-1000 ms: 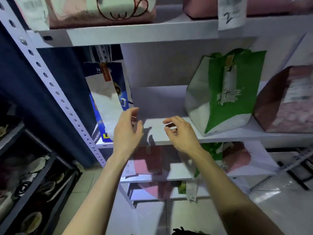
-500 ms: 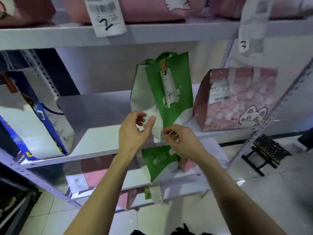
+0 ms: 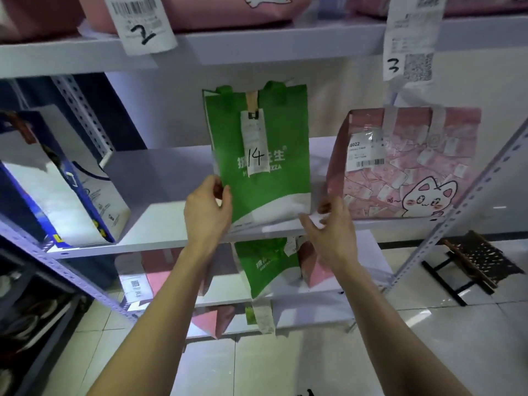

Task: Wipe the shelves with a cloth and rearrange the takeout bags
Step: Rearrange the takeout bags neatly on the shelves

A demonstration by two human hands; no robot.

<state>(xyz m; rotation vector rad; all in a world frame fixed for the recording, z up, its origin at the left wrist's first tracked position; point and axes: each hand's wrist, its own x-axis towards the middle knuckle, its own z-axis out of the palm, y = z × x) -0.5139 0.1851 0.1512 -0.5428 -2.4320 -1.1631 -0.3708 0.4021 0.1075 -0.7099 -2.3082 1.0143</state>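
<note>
A green takeout bag (image 3: 265,155) with a paper tag marked 14 stands upright in the middle of the white middle shelf (image 3: 160,224). My left hand (image 3: 207,208) pinches the bag's lower left edge, thumb on the front. At the lower right corner my right hand (image 3: 328,227) pinches the white bottom of the bag. To its right stands a pink cat bag (image 3: 405,167), and a blue and white bag (image 3: 57,181) leans at the shelf's left end. No cloth is in view.
The upper shelf (image 3: 257,44) carries pink bags with hanging tags marked 2 (image 3: 143,24) and 3 (image 3: 408,38). Lower shelves hold another green bag (image 3: 265,267) and pink bags. A black stool (image 3: 480,261) stands on the tiled floor at right. Perforated uprights frame the rack.
My hands and view moved right, away from the blue bag. Both hands went from hovering in front of the green bag to holding its lower corners; the bag now faces me squarely.
</note>
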